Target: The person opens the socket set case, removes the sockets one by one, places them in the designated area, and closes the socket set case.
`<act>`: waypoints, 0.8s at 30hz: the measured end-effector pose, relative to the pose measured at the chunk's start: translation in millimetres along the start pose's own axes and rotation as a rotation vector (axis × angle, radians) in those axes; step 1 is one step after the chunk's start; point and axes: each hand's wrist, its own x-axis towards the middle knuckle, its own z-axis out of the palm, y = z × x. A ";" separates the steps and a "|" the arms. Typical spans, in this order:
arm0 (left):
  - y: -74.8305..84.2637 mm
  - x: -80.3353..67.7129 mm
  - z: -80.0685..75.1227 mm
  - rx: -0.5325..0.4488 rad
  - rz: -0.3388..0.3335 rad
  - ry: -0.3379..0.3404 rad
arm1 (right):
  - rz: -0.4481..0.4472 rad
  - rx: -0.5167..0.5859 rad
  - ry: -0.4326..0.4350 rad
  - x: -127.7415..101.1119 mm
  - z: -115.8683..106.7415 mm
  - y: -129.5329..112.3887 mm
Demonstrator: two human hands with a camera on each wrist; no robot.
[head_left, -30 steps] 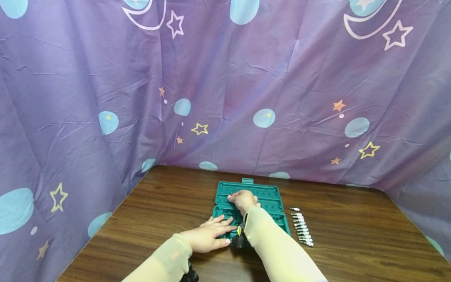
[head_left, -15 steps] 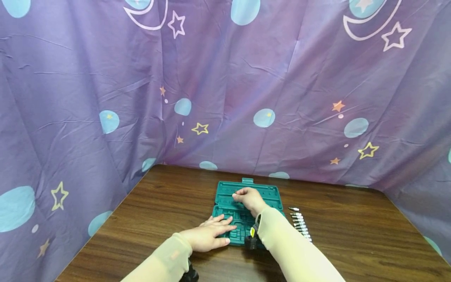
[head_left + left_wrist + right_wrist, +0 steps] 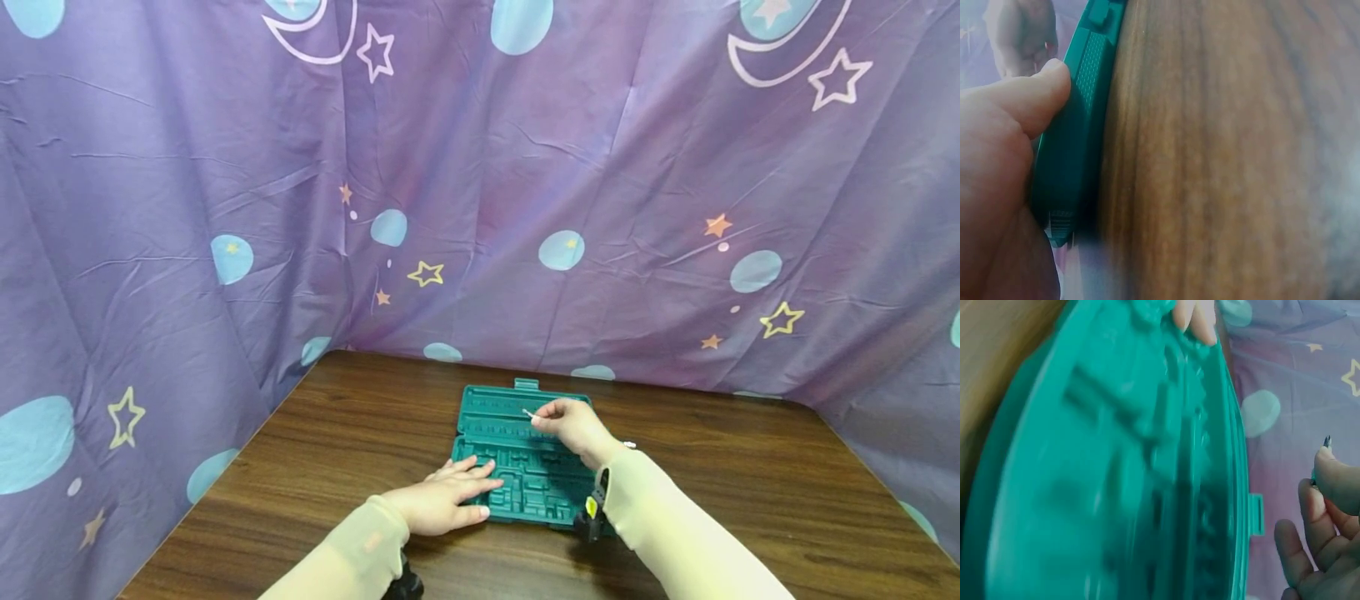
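Note:
A green plastic tool case (image 3: 525,500) lies unfolded on the table, its moulded tray nearest me and its lid (image 3: 480,400) at the back. My left hand (image 3: 446,500) rests flat with spread fingers on the tray's left front part. In the left wrist view its thumb (image 3: 1054,84) lies against the case's side (image 3: 1079,137). Above the lid's right half, my right hand (image 3: 573,425) pinches a small metal bit (image 3: 528,412) between thumb and fingertips. Only the tip of this bit (image 3: 1327,442) shows in the right wrist view.
One silver bit socket (image 3: 629,444) shows beside my right forearm, which hides the others in that row. Brown wooden table (image 3: 360,433) surrounds the case. A purple patterned curtain (image 3: 480,208) hangs behind it.
My right hand has moved right across the lid, pinching the bit. More of the tray shows now, while the forearm covers most of the socket row. My left hand has stayed in place.

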 end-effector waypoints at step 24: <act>0.2 1.0 -0.7 -0.028 -0.006 -0.011 | -0.032 -0.108 0.077 -54.5 -69.7 49.1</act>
